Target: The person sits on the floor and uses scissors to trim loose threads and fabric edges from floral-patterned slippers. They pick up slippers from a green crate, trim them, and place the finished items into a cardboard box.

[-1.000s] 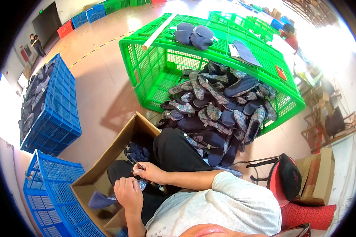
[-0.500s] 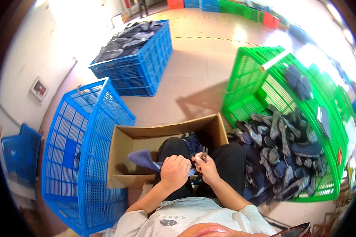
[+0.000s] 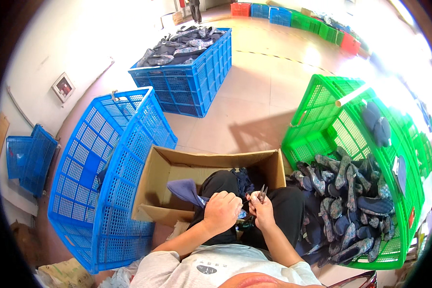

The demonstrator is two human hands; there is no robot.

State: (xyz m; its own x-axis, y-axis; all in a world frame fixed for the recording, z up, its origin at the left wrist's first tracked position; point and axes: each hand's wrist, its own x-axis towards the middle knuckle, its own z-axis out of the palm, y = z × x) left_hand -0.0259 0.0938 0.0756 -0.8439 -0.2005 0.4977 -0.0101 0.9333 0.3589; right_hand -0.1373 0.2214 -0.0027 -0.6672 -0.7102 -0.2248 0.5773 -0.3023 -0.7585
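My left hand [image 3: 222, 210] is closed around a cloth shoe [image 3: 184, 192]. Its flat navy end sticks out to the left, and some blue patterned fabric shows by my fingers. In my right hand [image 3: 261, 211], just beside it, is a pair of thread snips [image 3: 262, 192], the pointed blades facing up and away from me. Both hands are over my lap, in front of an open cardboard box [image 3: 211, 159]. Dark blue cloth [image 3: 245, 180] lies between my knees and the box's right side. My fingers hide the middle of the shoe.
A green crate [image 3: 305, 137] tipped on its side stands at my right, with many patterned cloth shoes [image 3: 343, 201] spilling from it. At my left is a tilted blue crate [image 3: 129, 158]. Farther off stands another blue crate [image 3: 197, 81], heaped with shoes. Coloured crates [image 3: 307, 24] line the far side.
My view has shifted, so the surroundings sit a little to the right. My hands are slightly farther apart, and the snips in my right hand show more plainly. The left hand still holds the shoe.
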